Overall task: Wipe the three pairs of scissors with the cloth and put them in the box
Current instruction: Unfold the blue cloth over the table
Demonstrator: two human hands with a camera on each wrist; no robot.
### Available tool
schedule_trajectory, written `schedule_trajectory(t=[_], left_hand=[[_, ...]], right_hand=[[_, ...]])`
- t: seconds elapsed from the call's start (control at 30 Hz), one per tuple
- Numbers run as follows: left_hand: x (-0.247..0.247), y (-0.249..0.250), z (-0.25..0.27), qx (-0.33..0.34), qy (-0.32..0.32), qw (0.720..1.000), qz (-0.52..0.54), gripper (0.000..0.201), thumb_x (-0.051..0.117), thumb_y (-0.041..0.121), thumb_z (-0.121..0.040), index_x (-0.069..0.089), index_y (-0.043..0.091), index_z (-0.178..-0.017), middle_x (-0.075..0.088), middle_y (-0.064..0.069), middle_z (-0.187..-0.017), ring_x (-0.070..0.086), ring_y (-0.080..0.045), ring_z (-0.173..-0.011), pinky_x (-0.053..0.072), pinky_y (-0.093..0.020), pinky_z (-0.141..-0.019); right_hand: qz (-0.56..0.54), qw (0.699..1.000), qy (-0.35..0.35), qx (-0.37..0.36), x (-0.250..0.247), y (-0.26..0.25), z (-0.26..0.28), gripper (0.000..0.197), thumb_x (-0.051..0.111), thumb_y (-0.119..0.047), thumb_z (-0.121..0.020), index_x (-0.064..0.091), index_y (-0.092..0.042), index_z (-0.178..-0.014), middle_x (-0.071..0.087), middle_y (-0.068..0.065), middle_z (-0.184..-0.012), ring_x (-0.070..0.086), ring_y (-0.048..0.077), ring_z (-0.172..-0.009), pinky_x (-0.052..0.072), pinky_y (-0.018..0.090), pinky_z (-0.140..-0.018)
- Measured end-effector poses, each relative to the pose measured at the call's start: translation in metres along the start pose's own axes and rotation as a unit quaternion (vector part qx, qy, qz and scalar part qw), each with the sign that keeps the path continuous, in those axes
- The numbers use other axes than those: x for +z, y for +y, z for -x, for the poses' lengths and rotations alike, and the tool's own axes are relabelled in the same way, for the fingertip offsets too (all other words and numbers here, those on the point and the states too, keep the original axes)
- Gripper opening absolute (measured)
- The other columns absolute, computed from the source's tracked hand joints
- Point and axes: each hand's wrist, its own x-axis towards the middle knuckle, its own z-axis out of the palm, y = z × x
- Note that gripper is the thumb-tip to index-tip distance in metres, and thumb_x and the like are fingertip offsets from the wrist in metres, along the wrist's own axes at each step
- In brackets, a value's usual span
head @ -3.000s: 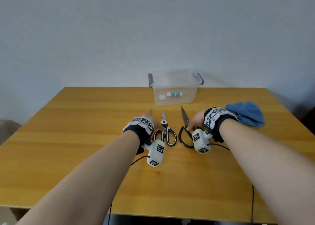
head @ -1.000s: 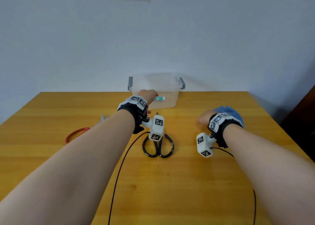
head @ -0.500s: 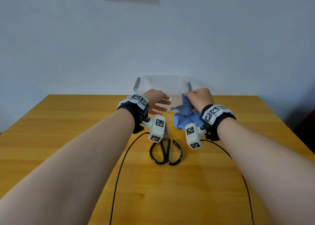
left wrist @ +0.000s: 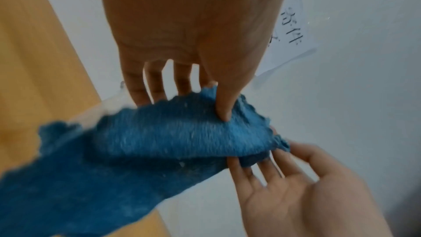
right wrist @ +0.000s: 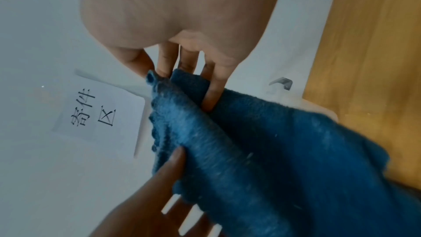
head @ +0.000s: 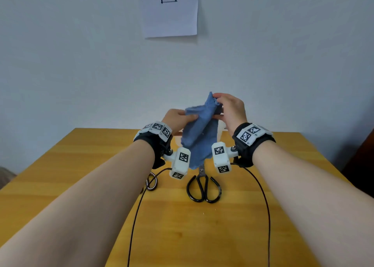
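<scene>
Both hands hold the blue cloth [head: 199, 129] up in the air above the table's far middle. My left hand [head: 178, 119] pinches its left side, thumb on top [left wrist: 224, 113]. The cloth's [right wrist: 227, 132] upper corner is pinched by my right hand [head: 228, 109]. Black scissors [head: 203, 188] lie shut on the table below the hands, handles toward me. A second pair's handle loop [head: 151, 182] peeks out beside the left wrist camera. The clear box [head: 221, 128] is mostly hidden behind the cloth; its grey handle [right wrist: 281, 83] shows in the right wrist view. No third pair is in view.
The wooden table [head: 202, 236] stands against a white wall that bears a paper sheet [head: 170, 10]. Two black cables [head: 137, 216] run from the wrists toward the near edge. Something dark [head: 362, 165] stands past the table's right edge.
The right hand lifted the cloth higher, away from the table. The left hand, open half a second ago, now pinches the cloth. The head view tilted upward.
</scene>
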Motion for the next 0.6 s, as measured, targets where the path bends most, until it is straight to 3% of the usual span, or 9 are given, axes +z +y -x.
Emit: schedule_trajectory(t=[0.1,0.2,0.3,0.37,0.4,0.43,0.5,0.53,0.6], left_hand=[[-0.015,0.013,0.001,0.047,0.061,0.997,0.012,0.017,0.068,0.022,-0.096,0.074,0.011,-0.107,0.075,-0.014,-0.11,0.07,-0.028,-0.106,0.057,-0.048,-0.098],[-0.028,0.026,0.006,0.078,0.114,0.989,0.057,0.013,0.066,0.018,-0.096,0.076,0.011,-0.101,0.075,-0.012,-0.097,0.068,-0.024,-0.089,0.058,-0.04,-0.084],[-0.038,0.036,0.012,0.111,0.14,0.983,0.047,0.021,0.066,0.023,-0.096,0.076,0.004,-0.096,0.074,-0.013,-0.089,0.065,-0.022,-0.079,0.054,-0.032,-0.075],[-0.043,0.043,0.016,0.123,0.147,0.981,0.035,0.025,0.066,0.024,-0.097,0.075,0.002,-0.097,0.07,-0.01,-0.082,0.061,-0.018,-0.073,0.05,-0.023,-0.068],[-0.045,0.046,0.018,0.12,0.142,0.982,0.031,0.024,0.066,0.024,-0.097,0.075,0.002,-0.097,0.068,-0.009,-0.081,0.06,-0.017,-0.072,0.05,-0.021,-0.065],[-0.046,0.049,0.019,0.112,0.13,0.985,0.028,0.023,0.066,0.025,-0.097,0.076,0.004,-0.098,0.07,-0.01,-0.083,0.061,-0.017,-0.073,0.052,-0.022,-0.067],[-0.048,0.054,0.021,0.097,0.104,0.989,0.028,0.023,0.068,0.027,-0.095,0.077,0.006,-0.098,0.076,-0.017,-0.096,0.069,-0.024,-0.084,0.058,-0.036,-0.084],[-0.049,0.057,0.023,0.092,0.098,0.99,0.036,0.023,0.069,0.027,-0.093,0.078,0.006,-0.099,0.076,-0.02,-0.103,0.072,-0.029,-0.092,0.058,-0.043,-0.092],[-0.05,0.061,0.026,0.085,0.091,0.99,0.064,0.024,0.07,0.025,-0.093,0.078,0.004,-0.1,0.075,-0.023,-0.109,0.072,-0.036,-0.107,0.055,-0.051,-0.1]], right_hand=[[0.034,0.999,0.024,-0.016,0.003,-0.006,-0.002,0.027,0.049,-0.003,-0.092,0.068,-0.013,-0.108,0.066,0.0,-0.093,0.067,0.014,-0.086,0.062,0.037,-0.082],[0.094,0.995,0.041,0.012,0.0,-0.009,-0.003,0.049,0.057,-0.007,-0.083,0.053,-0.02,-0.131,0.061,0.0,-0.102,0.067,0.018,-0.093,0.061,0.041,-0.087],[0.075,0.996,0.028,0.041,-0.004,-0.013,0.001,0.065,0.063,-0.001,-0.084,0.038,-0.017,-0.143,0.059,0.004,-0.106,0.068,0.021,-0.093,0.063,0.032,-0.071],[0.05,0.997,-0.017,0.062,-0.004,-0.013,0.008,0.062,0.068,-0.001,-0.084,0.044,-0.009,-0.14,0.065,0.012,-0.109,0.071,0.023,-0.086,0.059,0.026,-0.059],[0.042,0.996,-0.047,0.07,-0.004,-0.011,0.013,0.055,0.069,0.002,-0.084,0.05,-0.003,-0.135,0.068,0.016,-0.107,0.071,0.024,-0.082,0.059,0.027,-0.06],[0.035,0.993,-0.077,0.083,-0.005,-0.007,0.016,0.047,0.069,0.005,-0.085,0.056,0.003,-0.13,0.07,0.02,-0.107,0.071,0.028,-0.083,0.061,0.031,-0.066],[0.033,0.983,-0.134,0.119,-0.01,0.003,0.024,0.037,0.072,0.003,-0.086,0.063,0.006,-0.122,0.07,0.025,-0.115,0.07,0.035,-0.097,0.061,0.04,-0.085],[0.051,0.975,-0.162,0.141,-0.012,0.006,0.028,0.036,0.074,-0.002,-0.087,0.066,0.004,-0.121,0.07,0.023,-0.117,0.069,0.034,-0.1,0.06,0.041,-0.087],[0.124,0.951,-0.218,0.18,-0.015,0.008,0.034,0.032,0.076,-0.015,-0.089,0.071,-0.004,-0.118,0.073,0.015,-0.112,0.065,0.028,-0.094,0.057,0.036,-0.078]])
